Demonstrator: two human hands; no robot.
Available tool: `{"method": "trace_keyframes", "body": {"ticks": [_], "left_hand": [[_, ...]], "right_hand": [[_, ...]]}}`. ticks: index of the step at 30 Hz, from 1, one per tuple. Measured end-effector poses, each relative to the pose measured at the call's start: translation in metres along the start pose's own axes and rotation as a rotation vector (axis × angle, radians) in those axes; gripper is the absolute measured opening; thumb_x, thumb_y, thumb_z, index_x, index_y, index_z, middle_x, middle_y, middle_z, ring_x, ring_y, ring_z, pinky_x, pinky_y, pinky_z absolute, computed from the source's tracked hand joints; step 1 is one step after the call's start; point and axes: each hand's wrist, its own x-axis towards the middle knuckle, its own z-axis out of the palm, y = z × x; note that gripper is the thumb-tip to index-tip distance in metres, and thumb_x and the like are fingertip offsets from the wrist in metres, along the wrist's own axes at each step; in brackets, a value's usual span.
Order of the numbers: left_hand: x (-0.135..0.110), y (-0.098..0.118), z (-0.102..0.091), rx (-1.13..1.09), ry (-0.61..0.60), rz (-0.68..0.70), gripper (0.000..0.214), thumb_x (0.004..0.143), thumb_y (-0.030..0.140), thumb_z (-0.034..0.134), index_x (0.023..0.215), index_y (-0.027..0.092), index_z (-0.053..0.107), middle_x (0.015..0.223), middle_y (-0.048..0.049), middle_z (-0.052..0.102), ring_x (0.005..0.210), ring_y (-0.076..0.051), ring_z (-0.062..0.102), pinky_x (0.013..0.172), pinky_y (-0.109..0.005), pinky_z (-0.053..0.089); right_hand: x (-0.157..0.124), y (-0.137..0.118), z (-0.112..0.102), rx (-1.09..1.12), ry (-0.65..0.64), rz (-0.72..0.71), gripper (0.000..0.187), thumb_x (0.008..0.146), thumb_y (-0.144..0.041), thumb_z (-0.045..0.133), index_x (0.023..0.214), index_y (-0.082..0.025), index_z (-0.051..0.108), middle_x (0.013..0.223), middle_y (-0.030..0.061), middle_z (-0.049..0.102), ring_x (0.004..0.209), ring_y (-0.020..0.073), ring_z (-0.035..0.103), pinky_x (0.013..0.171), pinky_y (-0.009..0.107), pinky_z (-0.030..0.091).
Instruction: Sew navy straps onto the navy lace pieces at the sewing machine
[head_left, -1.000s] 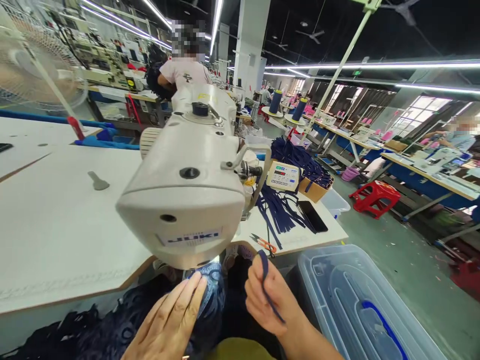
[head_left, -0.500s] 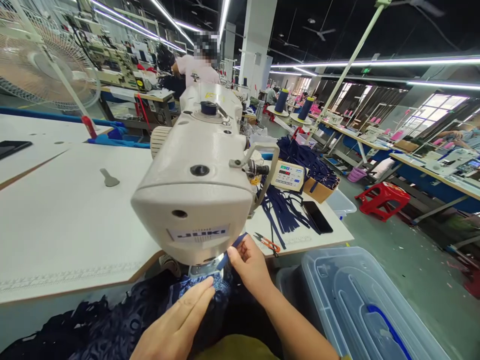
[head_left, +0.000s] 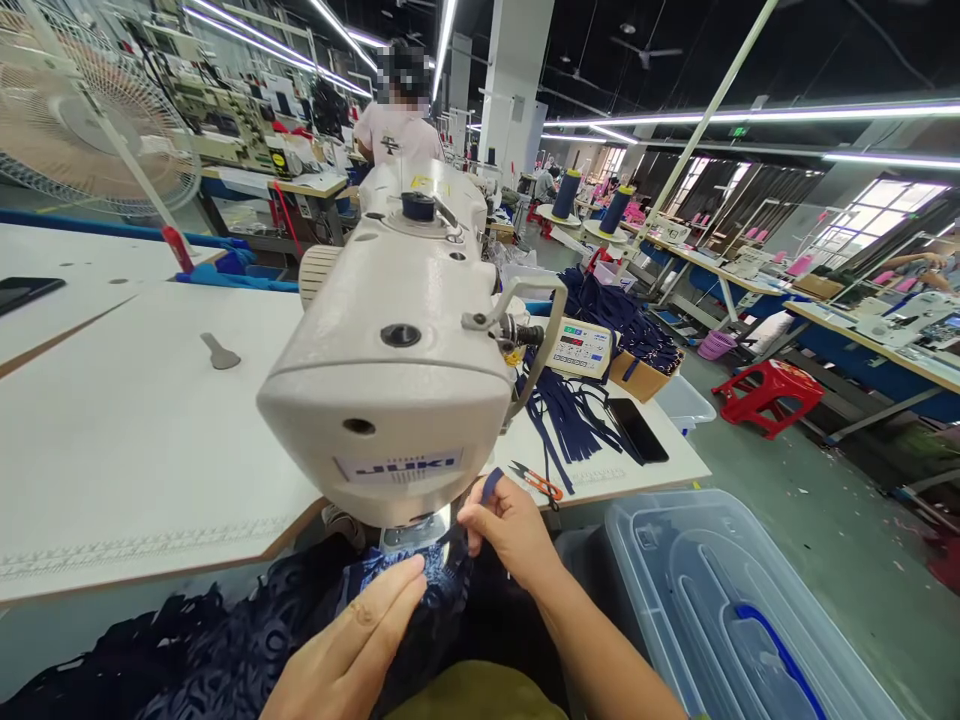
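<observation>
The sewing machine [head_left: 397, 380] fills the middle of the view, and the label on its near face reads JUKI in dark letters. Right under that label, the left hand [head_left: 352, 650] lies flat with fingers stretched out, pressing down on the navy lace fabric [head_left: 225, 650], which bunches across the lap at the machine's 6 o'clock. The right hand [head_left: 510, 530] sits just at 3 o'clock of the needle area, thumb and fingers pinched tight on a navy strip [head_left: 491, 485] whose free end pokes up above the knuckles.

At 1 o'clock from that hand, orange snips [head_left: 536, 482] lie on the white table [head_left: 135, 440], and beyond them are loose navy straps [head_left: 570, 415] and a dark phone [head_left: 637, 430]. The control panel [head_left: 577, 348] beside the machine shows red digits, too small to read. A clear plastic bin [head_left: 720, 610] with a blue handle stands at 4 o'clock. Far off at 12, a person in a pink shirt [head_left: 397, 130] works facing away.
</observation>
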Motion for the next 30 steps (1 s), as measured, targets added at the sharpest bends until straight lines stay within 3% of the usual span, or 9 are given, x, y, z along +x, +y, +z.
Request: {"method": "trace_keyframes", "body": {"ticks": [8,14,18,23,30], "left_hand": [[0.006,0.0,-0.001,0.043,0.011,0.105,0.041,0.094,0.009,0.033,0.131,0.011,0.05,0.135,-0.0096,0.054,0.129,-0.016,0.046,0.111,-0.028,0.034],[0.021,0.012,0.008,-0.008,0.18,0.014,0.041,0.095,0.008,0.031,0.122,0.017,0.059,0.125,-0.0005,0.063,0.124,-0.011,0.05,0.114,-0.025,0.027],[0.024,0.013,0.002,-0.017,0.104,-0.071,0.038,0.097,0.011,0.032,0.123,0.02,0.059,0.127,0.0021,0.062,0.124,-0.012,0.049,0.115,-0.028,0.025],[0.023,0.007,-0.003,0.088,-0.002,0.095,0.039,0.096,0.01,0.03,0.127,0.013,0.053,0.133,-0.0043,0.057,0.131,-0.022,0.043,0.116,-0.045,0.026],[0.025,0.006,-0.002,0.059,0.026,0.066,0.038,0.096,0.011,0.031,0.125,0.014,0.055,0.133,-0.0025,0.058,0.13,-0.018,0.043,0.118,-0.038,0.023]], "right_hand": [[-0.002,0.013,0.008,-0.408,0.144,-0.097,0.02,0.074,-0.033,0.071,0.077,-0.02,0.056,0.06,-0.0068,0.054,0.052,0.0088,0.049,0.052,0.02,0.04],[-0.005,0.013,0.011,-0.52,0.162,-0.16,0.015,0.078,-0.028,0.068,0.076,-0.02,0.055,0.06,-0.0078,0.052,0.054,0.0083,0.046,0.055,0.02,0.038],[-0.004,0.016,0.009,-0.531,0.155,-0.181,0.015,0.078,-0.028,0.067,0.076,-0.02,0.055,0.061,-0.0076,0.052,0.054,0.0085,0.046,0.055,0.02,0.038],[-0.004,0.015,0.008,-0.541,0.139,-0.169,0.015,0.078,-0.028,0.068,0.076,-0.02,0.055,0.061,-0.0076,0.052,0.054,0.0084,0.047,0.056,0.019,0.038],[-0.004,0.012,0.009,-0.554,0.137,-0.155,0.015,0.078,-0.028,0.068,0.075,-0.019,0.056,0.06,-0.0071,0.053,0.054,0.0086,0.048,0.055,0.019,0.038]]}}
